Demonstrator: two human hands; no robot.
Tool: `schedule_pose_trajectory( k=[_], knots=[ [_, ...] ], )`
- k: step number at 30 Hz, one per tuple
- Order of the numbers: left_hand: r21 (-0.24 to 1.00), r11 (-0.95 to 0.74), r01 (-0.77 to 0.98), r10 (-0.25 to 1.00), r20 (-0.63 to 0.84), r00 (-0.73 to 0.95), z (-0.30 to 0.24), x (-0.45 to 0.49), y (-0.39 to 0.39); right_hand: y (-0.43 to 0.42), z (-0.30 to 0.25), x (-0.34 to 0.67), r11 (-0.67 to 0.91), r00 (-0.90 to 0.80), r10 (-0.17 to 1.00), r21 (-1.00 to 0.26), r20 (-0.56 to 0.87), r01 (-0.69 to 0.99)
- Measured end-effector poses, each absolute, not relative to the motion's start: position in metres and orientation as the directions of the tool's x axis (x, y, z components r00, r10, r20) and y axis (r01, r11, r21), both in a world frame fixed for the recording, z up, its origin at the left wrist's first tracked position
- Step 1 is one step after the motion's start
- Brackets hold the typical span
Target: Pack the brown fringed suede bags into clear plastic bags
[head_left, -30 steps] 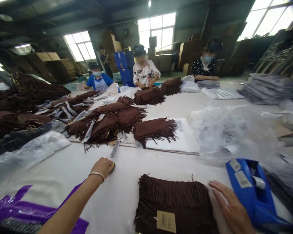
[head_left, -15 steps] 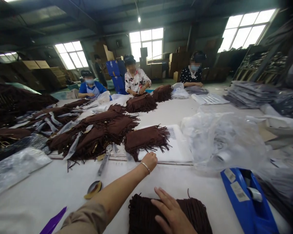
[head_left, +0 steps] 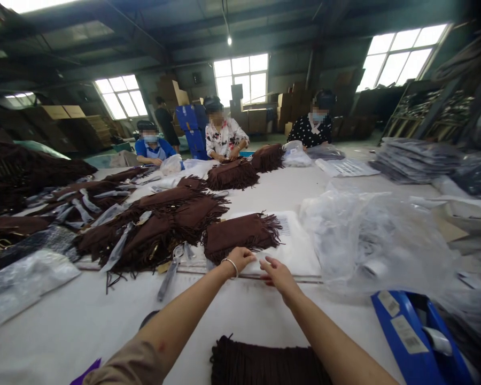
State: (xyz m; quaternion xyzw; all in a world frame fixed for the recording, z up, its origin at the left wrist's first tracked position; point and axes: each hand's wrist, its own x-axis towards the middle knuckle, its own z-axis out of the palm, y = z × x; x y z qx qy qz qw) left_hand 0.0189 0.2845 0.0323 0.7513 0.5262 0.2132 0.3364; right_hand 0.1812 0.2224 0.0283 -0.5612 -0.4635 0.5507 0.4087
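My left hand (head_left: 241, 260), with a bracelet at the wrist, is at the front edge of a stack of white printed plastic sheets or bags (head_left: 299, 251). Its fingertips are pinched together; what lies between them is too small to make out. Close by on the right, my right hand (head_left: 279, 277) reaches over the same edge with its fingers apart. A brown fringed bag (head_left: 236, 233) lies on the white stack, just beyond my left hand. Below my forearms, at the bottom edge, lies another dark brown fringed piece (head_left: 264, 363), partly hidden by my right arm.
A blue tape dispenser (head_left: 419, 337) stands at the right front, with crumpled clear plastic (head_left: 369, 240) behind it. Several brown fringed bags (head_left: 156, 224) are heaped at left. Across the table (head_left: 116, 315) sit three co-workers; grey folded pieces (head_left: 417, 158) are stacked at far right.
My right hand has left the near fringed piece and moved forward beside my left hand. My left hand has shifted slightly left along the stack's edge. The view has tilted a little.
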Motion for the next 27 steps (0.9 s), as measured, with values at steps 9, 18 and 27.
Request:
schedule_pose_trajectory(
  k=[9,18,27],
  knots=[
    [0.853,-0.026,0.522,0.998,-0.010,0.065,0.042,0.044,0.290,0.217,0.008,0.201,-0.243,0.089,0.967,-0.969,-0.239,0.040],
    [0.844,-0.202,0.496,0.972,0.237,-0.007,0.096,0.069,0.250,0.132,0.110,0.214,0.137,-0.209,0.977,-0.899,0.053,0.415],
    [0.361,-0.539,0.761,0.835,0.109,0.540,0.129,0.046,0.147,0.125,0.139,0.276,0.340,-0.306,0.913,-0.090,0.269,0.936]
  ],
)
